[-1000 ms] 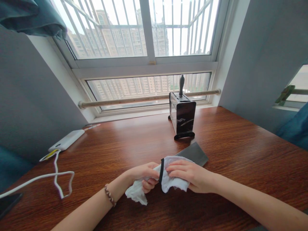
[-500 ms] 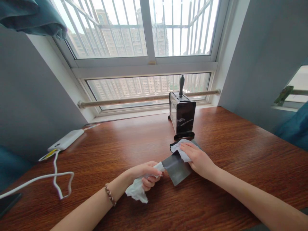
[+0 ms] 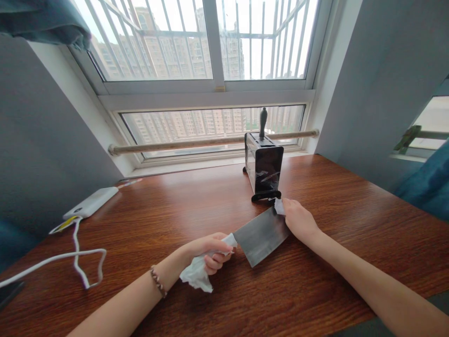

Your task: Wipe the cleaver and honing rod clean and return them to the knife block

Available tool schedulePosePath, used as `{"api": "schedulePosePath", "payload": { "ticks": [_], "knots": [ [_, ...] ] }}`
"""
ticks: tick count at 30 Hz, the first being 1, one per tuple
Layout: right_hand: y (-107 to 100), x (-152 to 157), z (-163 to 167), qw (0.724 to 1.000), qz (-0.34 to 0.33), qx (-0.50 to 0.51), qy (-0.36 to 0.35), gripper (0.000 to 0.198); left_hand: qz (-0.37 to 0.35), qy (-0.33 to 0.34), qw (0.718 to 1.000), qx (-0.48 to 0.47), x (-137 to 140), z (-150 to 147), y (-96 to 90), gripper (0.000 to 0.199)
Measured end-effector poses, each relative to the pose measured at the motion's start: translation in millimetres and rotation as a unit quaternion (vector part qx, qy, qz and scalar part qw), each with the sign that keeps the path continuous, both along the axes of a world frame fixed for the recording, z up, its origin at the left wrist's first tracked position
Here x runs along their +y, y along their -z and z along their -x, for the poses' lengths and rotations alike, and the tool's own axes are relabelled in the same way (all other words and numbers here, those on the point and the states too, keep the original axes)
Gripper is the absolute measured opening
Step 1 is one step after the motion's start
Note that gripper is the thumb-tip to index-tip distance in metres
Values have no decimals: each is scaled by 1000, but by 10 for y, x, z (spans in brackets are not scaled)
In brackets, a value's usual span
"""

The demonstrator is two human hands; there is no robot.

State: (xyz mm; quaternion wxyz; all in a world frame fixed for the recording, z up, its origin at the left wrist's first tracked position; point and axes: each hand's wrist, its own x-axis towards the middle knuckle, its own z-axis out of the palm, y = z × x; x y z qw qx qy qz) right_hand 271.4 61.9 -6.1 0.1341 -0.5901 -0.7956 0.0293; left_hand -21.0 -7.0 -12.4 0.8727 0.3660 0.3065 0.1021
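My left hand (image 3: 212,255) is closed around the handle of a cleaver, with a crumpled white tissue (image 3: 198,276) wrapped over that handle and hanging below my fingers. The cleaver's broad grey blade (image 3: 261,236) points to the right and away from me, just above or on the table; I cannot tell which. My right hand (image 3: 300,220) pinches a white cloth (image 3: 279,207) with a dark edge at the blade's far end. Just beyond the cloth stands a black knife block (image 3: 268,171), one dark handle (image 3: 263,122) sticking up from its top.
The brown wooden table (image 3: 168,206) reaches to the window wall. At its left lie a white power bank (image 3: 91,203), a white cable (image 3: 77,252) and a dark flat object (image 3: 10,292) at the edge. A pale rail (image 3: 175,145) crosses before the window.
My right hand has slid the cloth along the blade to its far end, away from me and to the right, uncovering the blade. My left hand keeps its grip on the handle.
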Motion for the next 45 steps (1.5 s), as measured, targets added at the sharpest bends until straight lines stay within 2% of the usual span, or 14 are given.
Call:
{"api": "schedulePosePath", "payload": {
  "ticks": [3, 5, 7, 9, 11, 14, 17, 21, 28, 31, 36, 41, 45],
  "knots": [
    [-11, 72, -50, 999, 19, 4, 27, 44, 4, 0, 1000, -4, 12, 16, 33, 26],
    [3, 83, -40, 1000, 15, 12, 17, 48, 5, -2, 1000, -7, 18, 22, 53, 24],
    [40, 40, 7, 999, -11, 21, -32, 53, 5, -4, 1000, -11, 19, 21, 58, 21],
    [95, -56, 74, 991, -49, 29, -117, 59, 5, -7, 1000, -15, 18, 13, 49, 20],
    [148, -183, 144, 970, -62, 38, -233, 62, 7, -9, 1000, -16, 15, 4, 31, 20],
    [179, -359, 225, 911, -28, 41, -408, 64, 16, -6, 1000, -12, 16, -2, 11, 22],
    [137, -449, 265, 857, -14, 41, -514, 62, 22, -2, 1000, -6, 23, 5, 17, 25],
    [51, -447, 264, 823, 3, 76, -563, 48, 23, -2, 1000, -5, 30, 12, 44, 25],
    [-37, -402, 265, 771, 75, 232, -589, 32, 28, 6, 1000, -4, 24, 16, 53, 26],
    [-19, -388, 270, 782, 78, 228, -574, 22, 29, 4, 1000, -4, 24, 23, 56, 27],
    [33, -336, 236, 817, 23, 192, -543, 4, 32, -2, 999, -17, 24, 41, 67, 22],
    [33, -254, 160, 857, -48, 158, -487, 11, 36, -2, 998, -44, 45, 58, 115, 19],
    [21, -118, 45, 896, -52, 124, -423, 12, 39, -1, 997, -62, 59, 62, 145, 17]
  ]
}}
